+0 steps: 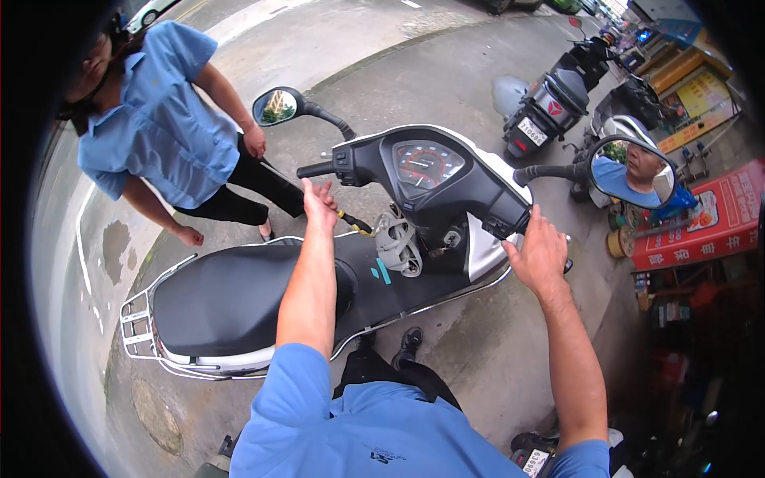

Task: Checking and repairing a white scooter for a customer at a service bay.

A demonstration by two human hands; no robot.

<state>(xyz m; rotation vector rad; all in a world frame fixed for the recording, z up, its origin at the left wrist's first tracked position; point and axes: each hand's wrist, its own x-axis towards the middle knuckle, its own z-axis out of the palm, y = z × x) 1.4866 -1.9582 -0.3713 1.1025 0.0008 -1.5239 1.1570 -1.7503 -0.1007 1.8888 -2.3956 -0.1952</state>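
A scooter with a black seat (231, 295) and white body stands crosswise in front of me. My left hand (320, 205) is beside the left handlebar grip (316, 169), its fingers loosely curled round a screwdriver (355, 223). The black-and-yellow handle shows right of my wrist, and a thin shaft seems to run out to the left. My right hand (539, 253) rests over the right handlebar grip, largely hiding it. Between the hands is the dashboard with a round-scaled gauge (426, 163). Below it, keys (438, 252) hang by the ignition lock, beside a light grey object (398, 244) I cannot identify.
A person in a blue shirt (159, 119) stands at the left, close to the scooter. Mirrors (279, 107) stick out on both sides. Another scooter (550, 103) is parked ahead on the pavement. A red sign (709, 215) and shop goods line the right.
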